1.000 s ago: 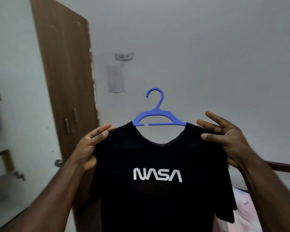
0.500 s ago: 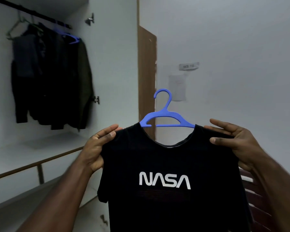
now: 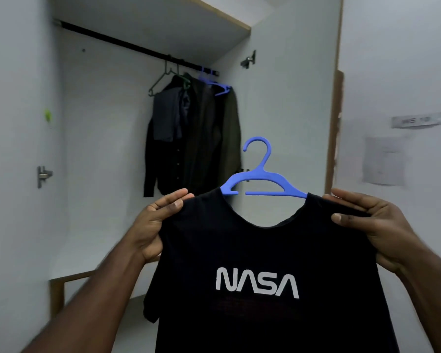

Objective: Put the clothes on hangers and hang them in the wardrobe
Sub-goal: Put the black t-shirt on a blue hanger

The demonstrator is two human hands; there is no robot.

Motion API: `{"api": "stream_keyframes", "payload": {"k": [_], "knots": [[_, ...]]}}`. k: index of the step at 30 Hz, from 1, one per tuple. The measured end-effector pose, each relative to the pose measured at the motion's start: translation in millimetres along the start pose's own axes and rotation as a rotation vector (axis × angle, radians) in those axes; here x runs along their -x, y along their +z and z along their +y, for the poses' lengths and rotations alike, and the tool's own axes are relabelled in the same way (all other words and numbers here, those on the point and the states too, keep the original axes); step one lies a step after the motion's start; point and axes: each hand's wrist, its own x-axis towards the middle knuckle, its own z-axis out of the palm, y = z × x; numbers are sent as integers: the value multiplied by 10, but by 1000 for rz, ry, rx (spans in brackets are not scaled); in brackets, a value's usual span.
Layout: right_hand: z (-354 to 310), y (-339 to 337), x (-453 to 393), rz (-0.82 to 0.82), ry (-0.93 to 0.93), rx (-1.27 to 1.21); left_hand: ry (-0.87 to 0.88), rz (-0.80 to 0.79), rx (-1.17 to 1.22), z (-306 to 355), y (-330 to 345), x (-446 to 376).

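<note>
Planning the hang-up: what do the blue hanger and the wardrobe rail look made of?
Blue hanger: likely moulded plastic, with uniform matte colour and flat, rounded arms. Wardrobe rail: a dark, slim, straight rod, probably painted or coated metal, though the blur leaves it open.

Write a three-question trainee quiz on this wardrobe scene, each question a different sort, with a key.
1. True or false: the black NASA T-shirt already hangs on the wardrobe rail.
2. Which holds the shirt's shoulders? A) left hand only B) right hand only C) both
3. Fill in: the hanger in the shirt is ____ in colour.

Key: 1 false; 2 C; 3 blue
</note>
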Motion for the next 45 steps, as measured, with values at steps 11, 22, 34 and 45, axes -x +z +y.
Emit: {"api": "stream_keyframes", "payload": {"k": [11, 22, 34, 45], "knots": [[803, 582, -1497, -136, -40, -87, 120, 174, -78, 341, -759, -809], [1189, 1083, -3020, -183, -134, -161, 705, 793, -979, 588, -912, -1795], [1374, 2403, -4439, -140, -334, -165, 501, 222, -391, 465, -1292, -2839], [1626, 3489, -5458, -76, -411, -155, 435, 105, -413, 1166, -2166, -4006]]}}
